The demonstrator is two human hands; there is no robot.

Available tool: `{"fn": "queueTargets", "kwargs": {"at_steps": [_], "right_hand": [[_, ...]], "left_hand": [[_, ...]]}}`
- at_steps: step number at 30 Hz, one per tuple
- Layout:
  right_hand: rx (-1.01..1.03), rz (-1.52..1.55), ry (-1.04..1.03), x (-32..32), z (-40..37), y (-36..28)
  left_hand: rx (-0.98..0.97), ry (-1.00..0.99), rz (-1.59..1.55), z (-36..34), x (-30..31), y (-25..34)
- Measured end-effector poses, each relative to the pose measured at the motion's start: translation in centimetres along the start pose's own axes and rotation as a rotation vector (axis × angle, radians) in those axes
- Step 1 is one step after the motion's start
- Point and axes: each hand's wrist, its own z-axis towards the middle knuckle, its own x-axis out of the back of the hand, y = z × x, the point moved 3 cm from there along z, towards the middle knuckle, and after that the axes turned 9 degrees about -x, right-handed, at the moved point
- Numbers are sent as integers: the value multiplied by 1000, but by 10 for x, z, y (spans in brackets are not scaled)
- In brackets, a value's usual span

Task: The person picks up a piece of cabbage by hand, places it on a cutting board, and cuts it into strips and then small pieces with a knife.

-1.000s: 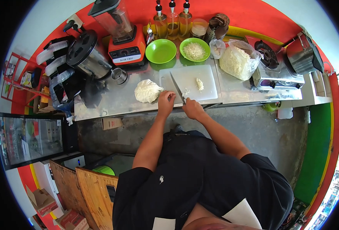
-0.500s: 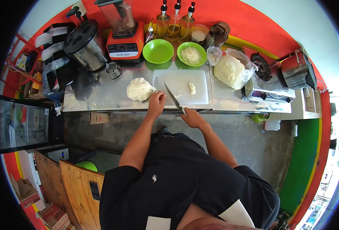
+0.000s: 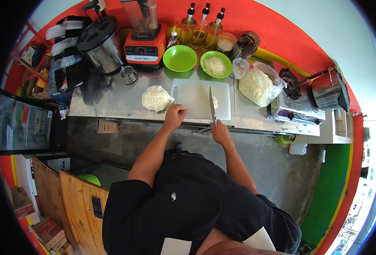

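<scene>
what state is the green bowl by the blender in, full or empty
Empty: the green bowl shows only bare green inside; the second bowl beside it holds shreds.

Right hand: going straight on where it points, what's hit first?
The right hand would probably meet the shredded cabbage pile on the cutting board, beside its knife blade; depth unclear.

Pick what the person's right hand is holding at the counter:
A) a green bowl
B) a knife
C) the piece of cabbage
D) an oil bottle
B: the right hand is closed around the handle of a knife, and its blade points away from the person across the white cutting board.
</scene>
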Motion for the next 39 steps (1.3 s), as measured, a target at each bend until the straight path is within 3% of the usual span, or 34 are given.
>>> {"fn": "queueTargets", "kwargs": {"at_steps": [4,8,11,15,16,21,29,35,39], "right_hand": [[101,9,47,1,-8,-1],[88,217,-96,11,-17,-15],[121,347,-65,11,-16,-26],[96,339,-182,19,-16,-49],[175,263,-162,22,-17,-56],[297,145,-234,27,-27,-87],[361,87,-251,20,-28,-99],[363,48,-263,18,-31,-100],[402,31,-257,10,-28,-100]], "left_hand": [[-25,-50,91,0,1,-1],[14,56,-12,0,3,8],[-72,178,99,11,31,25],[32,403,353,11,73,23],[72,480,458,8,84,20],[214,482,594,-3,98,-6],[309,414,439,3,105,-22],[165,418,364,3,116,-38],[215,396,404,2,133,-36]]}}
